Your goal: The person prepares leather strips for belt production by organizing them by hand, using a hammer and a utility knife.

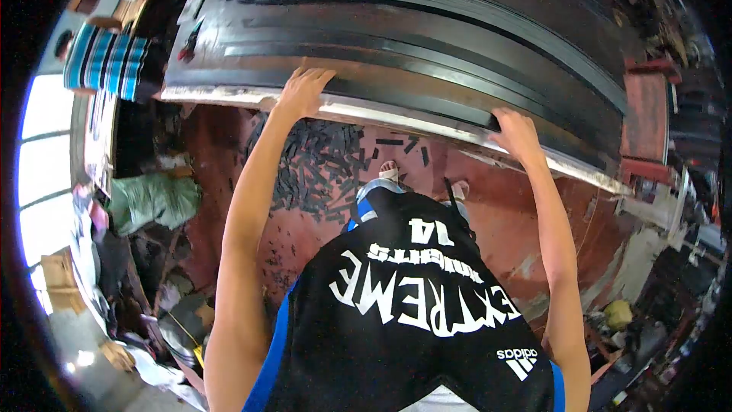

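Both of my hands are at the near edge of a wide dark worktable (252,27) with a white front edge. My left hand (306,91) lies over the edge, its fingers bent across the top and its thumb lower down. Farther right, my right hand (516,134) curls its fingers over the same edge. Between them a narrow black strip (412,110) runs along the table's front, and both hands grip it near its ends. The undersides of the fingers are hidden. Longer black strips (450,72) lie lengthwise behind it on the tabletop.
Short black offcuts (320,164) litter the red floor (503,221) under the table. A person in a striped shirt (105,59) is at the left. A green sack (156,202) lies nearby. A reddish stand (646,116) adjoins the table's right end.
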Available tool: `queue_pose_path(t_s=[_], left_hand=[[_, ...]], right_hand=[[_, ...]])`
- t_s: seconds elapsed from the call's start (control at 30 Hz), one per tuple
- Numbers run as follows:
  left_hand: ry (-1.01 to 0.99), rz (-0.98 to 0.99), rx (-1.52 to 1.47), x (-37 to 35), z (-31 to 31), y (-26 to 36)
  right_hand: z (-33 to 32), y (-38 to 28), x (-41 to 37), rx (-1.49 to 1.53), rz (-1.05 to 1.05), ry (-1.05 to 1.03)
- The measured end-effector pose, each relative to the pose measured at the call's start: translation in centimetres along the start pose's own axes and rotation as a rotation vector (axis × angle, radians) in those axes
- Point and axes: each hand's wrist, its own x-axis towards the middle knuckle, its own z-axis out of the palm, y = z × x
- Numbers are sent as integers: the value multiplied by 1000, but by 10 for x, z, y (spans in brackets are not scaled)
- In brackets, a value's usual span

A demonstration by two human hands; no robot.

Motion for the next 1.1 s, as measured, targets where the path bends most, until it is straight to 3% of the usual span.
queue_pose_path(t_s=[0.17, 0.33, 1.1], left_hand=[[-177, 4, -73, 13, -5, -8], [-25, 72, -145, 16, 3, -9], [-153, 106, -164, 28, 3, -11]], right_hand=[[1, -10, 5, -42, 76, -21], [-2, -12, 9, -25, 143, -44], [22, -21, 27, 106, 16, 42]])
